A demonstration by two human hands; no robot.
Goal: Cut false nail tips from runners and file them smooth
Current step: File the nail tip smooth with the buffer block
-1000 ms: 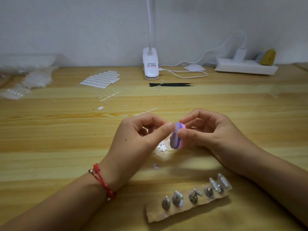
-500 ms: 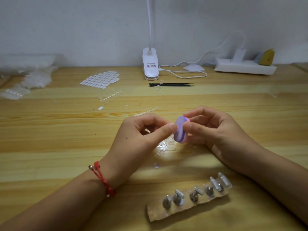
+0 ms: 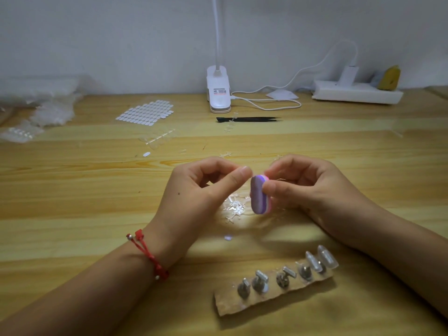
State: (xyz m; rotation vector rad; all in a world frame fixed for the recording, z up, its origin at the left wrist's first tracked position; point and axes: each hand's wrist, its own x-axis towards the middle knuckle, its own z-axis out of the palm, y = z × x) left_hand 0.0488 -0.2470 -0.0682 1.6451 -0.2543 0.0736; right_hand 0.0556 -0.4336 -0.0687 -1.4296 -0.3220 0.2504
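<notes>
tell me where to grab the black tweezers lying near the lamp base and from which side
Grip the black tweezers around the middle of their thin body, coming straight down from above with finger and thumb across the narrow width. They lie flat on the wooden table, lengthwise left to right, just in front of the lamp base; the pointed tips face right, so probably avoid that end.

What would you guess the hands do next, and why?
Probably another short stroke of the file across the left hand's pinch. The right hand holds the file upright beside those pinched fingertips; whatever they pinch is too small to see, likely a nail tip.
</notes>
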